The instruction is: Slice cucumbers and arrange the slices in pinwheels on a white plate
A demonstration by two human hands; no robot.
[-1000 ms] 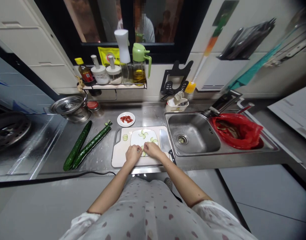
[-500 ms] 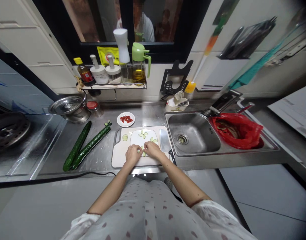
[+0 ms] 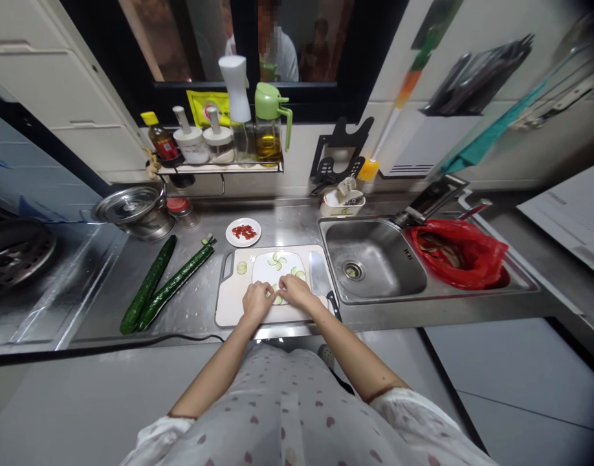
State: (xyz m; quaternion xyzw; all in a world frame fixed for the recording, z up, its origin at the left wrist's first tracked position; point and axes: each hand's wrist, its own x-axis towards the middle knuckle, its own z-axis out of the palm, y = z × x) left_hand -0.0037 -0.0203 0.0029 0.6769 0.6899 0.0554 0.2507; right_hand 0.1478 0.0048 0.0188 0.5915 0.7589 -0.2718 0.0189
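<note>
Both hands work at the near edge of a white plate (image 3: 264, 270) lying on the cutting board (image 3: 231, 304). Thin cucumber slices (image 3: 277, 261) form a pinwheel at the plate's far side, and more slices (image 3: 297, 273) lie at its right. My left hand (image 3: 259, 300) and my right hand (image 3: 296, 292) almost meet, fingers pinched at cucumber slices (image 3: 278, 299) near the front of the plate. A small stack of cucumber slices (image 3: 241, 267) sits on the board's left. On the right of the board rests a knife (image 3: 320, 275), its black handle toward me.
Two whole cucumbers (image 3: 178, 285) lie left of the board. Behind it stands a small plate (image 3: 233, 241) of chopped red pieces. The sink (image 3: 374, 259) is to the right, with a red bag (image 3: 481, 259) beyond. A bottle rack (image 3: 219, 168) hangs at the back.
Almost nothing differs; both hands stay pinched over the same slices at the front of the plate. The whole view has shifted very slightly.
</note>
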